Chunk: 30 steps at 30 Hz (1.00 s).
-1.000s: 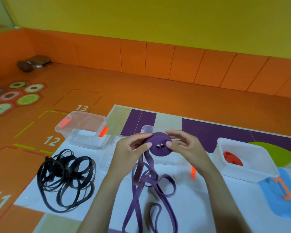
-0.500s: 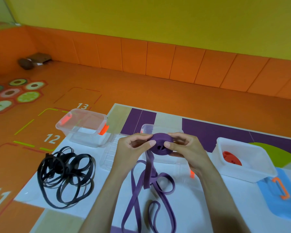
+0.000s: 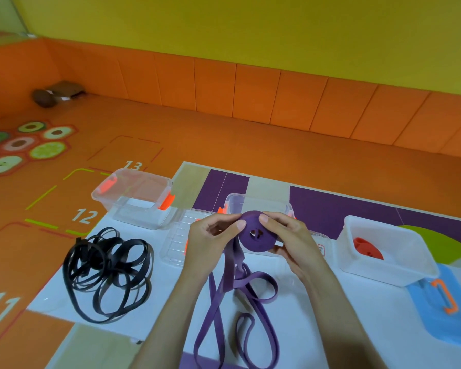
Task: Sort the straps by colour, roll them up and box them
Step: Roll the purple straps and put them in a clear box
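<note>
Both hands hold a purple strap roll [image 3: 253, 239] above the mat, in front of the middle clear box [image 3: 261, 202]. My left hand [image 3: 210, 241] pinches its left edge and my right hand [image 3: 290, 238] grips its right side. The loose purple strap tail [image 3: 234, 302] hangs down from the roll and loops on the white mat. A tangle of black straps [image 3: 107, 270] lies at the left. An orange rolled strap [image 3: 367, 247] sits in the white box [image 3: 415, 265] at the right. An empty clear box [image 3: 133, 198] stands at the back left.
A clear lid [image 3: 176, 243] lies flat between the black straps and my left hand. Another lid with an orange clip [image 3: 447, 299] lies at the right on the blue patch. The mat's left edge meets the orange numbered floor. A brown object [image 3: 53, 94] rests by the far wall.
The roll has turned a little in my hands and more of the tail is wound on; the loops on the mat have shifted slightly. The boxes and black straps stay put.
</note>
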{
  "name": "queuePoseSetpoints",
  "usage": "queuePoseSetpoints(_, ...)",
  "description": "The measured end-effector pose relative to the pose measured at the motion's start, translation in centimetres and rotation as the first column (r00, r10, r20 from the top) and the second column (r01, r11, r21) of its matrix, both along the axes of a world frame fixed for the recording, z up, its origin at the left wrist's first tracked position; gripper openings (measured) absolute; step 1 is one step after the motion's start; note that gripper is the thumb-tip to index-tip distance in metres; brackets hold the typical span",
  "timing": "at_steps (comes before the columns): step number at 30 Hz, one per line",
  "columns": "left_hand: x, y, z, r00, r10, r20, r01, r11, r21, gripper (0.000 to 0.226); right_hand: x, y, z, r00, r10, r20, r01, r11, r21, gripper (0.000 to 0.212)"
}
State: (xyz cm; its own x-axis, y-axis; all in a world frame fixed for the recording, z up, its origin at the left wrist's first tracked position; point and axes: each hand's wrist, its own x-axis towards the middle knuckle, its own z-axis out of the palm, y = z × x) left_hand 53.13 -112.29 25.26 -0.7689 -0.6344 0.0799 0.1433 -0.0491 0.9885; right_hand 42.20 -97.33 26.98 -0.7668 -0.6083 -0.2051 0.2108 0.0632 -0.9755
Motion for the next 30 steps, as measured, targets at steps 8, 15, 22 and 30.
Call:
queuePoseSetpoints(8,0.7,0.1,0.1,0.997,0.014,0.08,-0.023,0.994,0.111,0.01,0.6,-0.4,-0.9,0.994,-0.027,0.101,0.032,0.998,-0.051,0.038)
queuePoseSetpoints(15,1.5,-0.1,-0.1,0.999,-0.026,0.037,0.023,0.996,0.084,0.021,1.2,-0.8,-0.6,0.989,-0.034,0.143,0.05,0.992,-0.113,0.04)
queuePoseSetpoints(22,1.7,0.0,-0.8,1.0,0.007,-0.014,-0.008,0.998,-0.057,0.028,1.8,-0.3,-0.9,0.995,0.014,0.099,0.002,0.987,-0.162,0.032)
queuePoseSetpoints(30,2.4,-1.2,-0.1,0.974,-0.127,0.186,0.189,0.913,-0.363,0.037,-0.1,1.7,0.3,0.864,0.278,-0.42,-0.168,0.945,0.281,0.032)
